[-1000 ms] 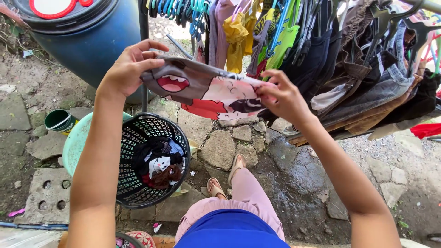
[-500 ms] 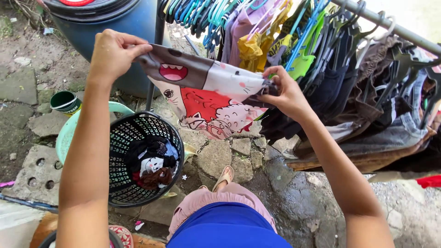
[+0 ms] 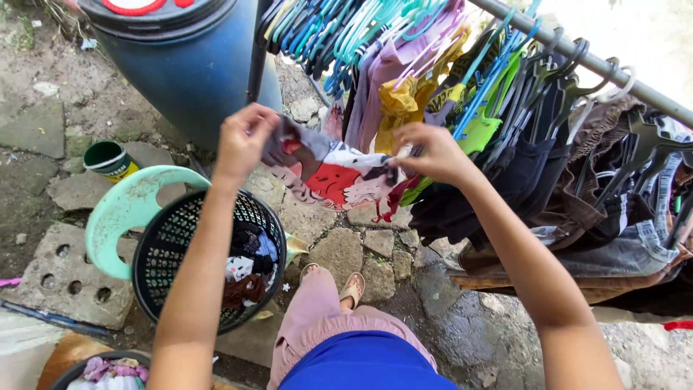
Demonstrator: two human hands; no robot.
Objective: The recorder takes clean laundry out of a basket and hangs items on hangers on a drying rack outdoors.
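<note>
Both hands (image 3: 245, 137) (image 3: 426, 152) on printed cloth (image 3: 336, 173)

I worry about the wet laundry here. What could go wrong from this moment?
1. The printed cloth hangs only from the left hand and right hand; if either slips, it may fall on the dirty stone ground.
2. The rail is crowded with hangers, so the cloth could snag.
3. The black basket stands close to the feet; a step might tip it.

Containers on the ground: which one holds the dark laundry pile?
The black perforated basket, below the left hand. The blue barrel is lidded, and the small green cup sits apart on the stones.
</note>
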